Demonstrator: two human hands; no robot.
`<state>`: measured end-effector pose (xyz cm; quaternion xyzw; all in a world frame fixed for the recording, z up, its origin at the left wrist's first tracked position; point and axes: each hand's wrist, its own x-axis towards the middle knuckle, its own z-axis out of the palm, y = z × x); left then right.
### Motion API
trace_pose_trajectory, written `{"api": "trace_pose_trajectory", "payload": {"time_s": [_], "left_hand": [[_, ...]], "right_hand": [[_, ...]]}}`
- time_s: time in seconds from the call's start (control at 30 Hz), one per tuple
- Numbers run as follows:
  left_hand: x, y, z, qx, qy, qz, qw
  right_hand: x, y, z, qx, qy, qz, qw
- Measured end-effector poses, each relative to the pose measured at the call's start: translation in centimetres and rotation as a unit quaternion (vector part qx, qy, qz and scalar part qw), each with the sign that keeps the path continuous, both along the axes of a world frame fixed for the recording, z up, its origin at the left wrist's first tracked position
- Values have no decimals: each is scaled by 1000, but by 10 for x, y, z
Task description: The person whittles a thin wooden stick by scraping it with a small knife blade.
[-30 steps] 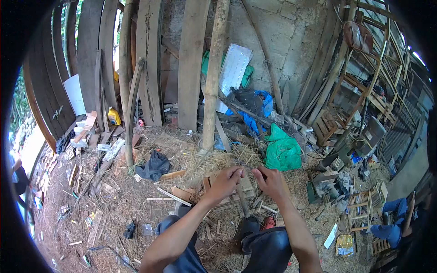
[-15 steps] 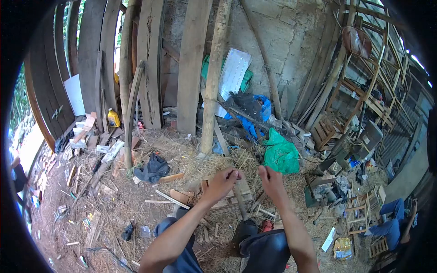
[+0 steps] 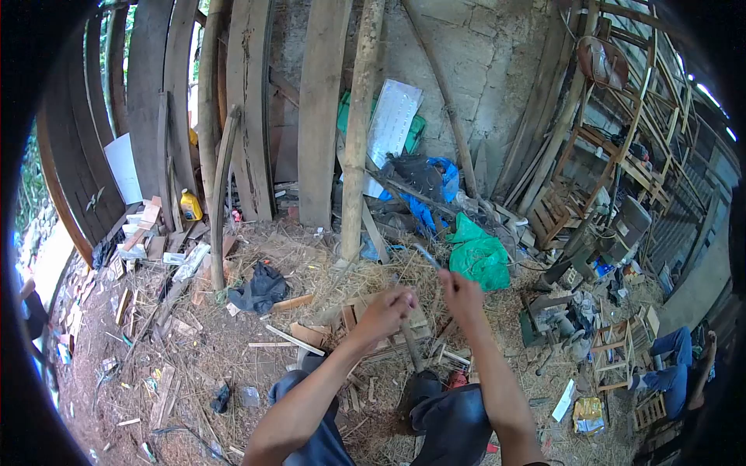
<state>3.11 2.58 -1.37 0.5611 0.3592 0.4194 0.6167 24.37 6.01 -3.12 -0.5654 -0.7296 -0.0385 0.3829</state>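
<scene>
My left hand [image 3: 388, 315] is closed in a pinch in front of my knees. A small thin tip shows above its fingers, too small to name. To its right, my right hand [image 3: 463, 297] is closed round a thin grey-blue rod [image 3: 428, 255], which points up and to the left. The hands are apart, at about the same height. Below them are a wooden stick [image 3: 411, 347], leaning near my dark shoe, and pieces of wood [image 3: 351, 315] on the straw-covered ground.
A green sack [image 3: 479, 255] lies beyond my right hand. A wooden post [image 3: 358, 140] stands ahead. A black cloth [image 3: 261, 289] and a yellow bottle [image 3: 190, 205] are at left. Wooden frames [image 3: 614, 353] stand at right, near another person's blue-jeaned legs [image 3: 671, 365].
The thin rod now shows clearly above my right hand, where it was not visible before. Both hands stay near the same place, and the view has shifted slightly.
</scene>
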Motion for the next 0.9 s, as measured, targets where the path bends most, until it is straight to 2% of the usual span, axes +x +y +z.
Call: {"api": "trace_pose_trajectory", "payload": {"time_s": [0.03, 0.07, 0.13, 0.17, 0.2, 0.23, 0.27, 0.33, 0.43, 0.47, 0.53, 0.6, 0.67, 0.73, 0.77, 0.83, 0.87, 0.9], "left_hand": [[-1, -7, 5, 1, 1, 2, 1000], [-3, -14, 9, 22, 20, -10, 1000], [-7, -10, 8, 45, 41, -21, 998], [-6, -1, -2, 117, 55, 13, 992], [-3, 3, -10, 184, 65, 47, 980], [-2, 6, -13, 181, 58, 50, 981], [-2, 10, -14, 183, 86, 62, 977], [0, 13, -11, 183, 116, 74, 974], [3, 1, 1, 217, 126, 94, 963], [3, -5, 7, 227, 142, 97, 959], [3, -9, 8, 240, 160, 96, 953], [1, -10, 1, 267, 142, 43, 952], [-2, -5, 2, 274, 170, 73, 944], [-2, -1, -5, 271, 187, 114, 938], [-1, 5, -10, 269, 160, 136, 940], [2, 11, -18, 266, 134, 156, 942], [3, 13, -21, 266, 152, 162, 938], [3, 14, -22, 268, 170, 168, 933]], "right_hand": [[14, 8, -3, -51, 36, -115, 991], [29, 12, -16, -48, 40, -113, 992], [46, 9, -38, -88, 126, -145, 977], [45, 13, -42, -88, 124, -143, 978], [37, 10, -34, -36, 113, -95, 988], [27, 4, -25, 16, 102, -47, 994], [15, -4, -11, 14, 96, -47, 994], [-12, -19, 13, 48, 88, 26, 995], [-22, -20, 13, 28, 31, 66, 997], [-17, -16, 8, 26, 35, 63, 997], [8, 4, -8, -67, 76, -62, 993], [41, 8, -26, -89, 108, -87, 986], [46, 6, -32, -115, 142, -112, 977], [37, 0, -17, -50, 154, -76, 984], [29, -2, -10, -53, 150, -75, 984], [3, -14, 7, 12, 92, -9, 996], [-11, -24, 18, 11, 94, -9, 995], [-26, -35, 32, 13, 52, 51, 997]]}}
